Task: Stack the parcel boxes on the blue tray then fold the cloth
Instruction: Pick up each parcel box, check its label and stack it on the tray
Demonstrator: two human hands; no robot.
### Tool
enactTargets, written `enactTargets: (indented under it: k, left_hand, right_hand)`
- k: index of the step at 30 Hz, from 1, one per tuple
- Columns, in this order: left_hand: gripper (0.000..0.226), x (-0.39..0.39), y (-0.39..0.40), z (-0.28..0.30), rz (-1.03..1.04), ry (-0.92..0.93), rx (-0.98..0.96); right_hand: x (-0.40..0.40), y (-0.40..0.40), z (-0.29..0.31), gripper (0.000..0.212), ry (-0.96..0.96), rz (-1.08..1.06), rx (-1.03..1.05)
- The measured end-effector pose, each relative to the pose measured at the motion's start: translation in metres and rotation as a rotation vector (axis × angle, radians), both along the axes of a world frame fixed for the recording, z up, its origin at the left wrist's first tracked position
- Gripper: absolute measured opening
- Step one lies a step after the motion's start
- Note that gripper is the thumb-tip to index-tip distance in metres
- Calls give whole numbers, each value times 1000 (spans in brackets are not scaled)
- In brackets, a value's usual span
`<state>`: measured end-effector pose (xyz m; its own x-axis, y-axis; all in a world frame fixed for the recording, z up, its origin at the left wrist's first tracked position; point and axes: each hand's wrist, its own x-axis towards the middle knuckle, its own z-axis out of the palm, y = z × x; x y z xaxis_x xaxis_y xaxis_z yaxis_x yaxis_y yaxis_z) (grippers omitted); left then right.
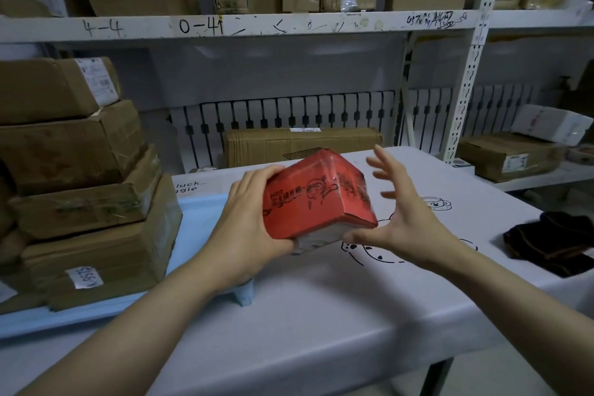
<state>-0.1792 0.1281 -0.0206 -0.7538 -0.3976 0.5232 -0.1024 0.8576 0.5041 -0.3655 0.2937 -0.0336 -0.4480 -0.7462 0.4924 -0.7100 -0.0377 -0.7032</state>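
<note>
While my left hand (254,215) grips the red box (316,196) tilted above the table (321,315), my right hand (405,219) hovers spread just right of it, stack (80,177) on the tray (199,219) lying to the left, nearer my left hand.

The light is dim, cool and even, with no strong source in view. Soft shadows lie under the white metal shelf board (289,26) and below the near edge of the pale grey table (321,315). A faint sheen shows on the red plastic-wrapped box (315,199). Wide-angle distortion bows the shelf upright at the right edge. Corners look soft; the stacked brown cardboard boxes (80,186) are slightly blurred.
</note>
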Motion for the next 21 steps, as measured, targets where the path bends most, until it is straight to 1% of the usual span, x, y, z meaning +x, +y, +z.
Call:
enactTargets:
  k: [2,5,8,11,14,18,21]
  left_hand:
    - [96,0,1,-2,-59,7,82]
    - [95,0,1,-5,-115,19,180]
    - [94,5,-1,-7,-160,-3,286]
    - [93,8,-7,-12,-196,-13,400]
    - [96,8,-13,-19,-180,-38,414]
    - [110,7,-13,-20,-86,-13,387]
    - [120,7,-7,-13,-27,33,315]
  right_hand:
    - [-2,2,-2,127,-112,72,72]
    - [-4,3,-4,124,-307,193,96]
    - [-6,1,-7,120,-390,241,78]
    - [-5,2,-5,104,-439,292,52]
    - [-1,2,-1,89,-423,291,13]
    - [7,-1,7,86,-318,199,-3]
    - [10,-3,8,87,-173,104,3]
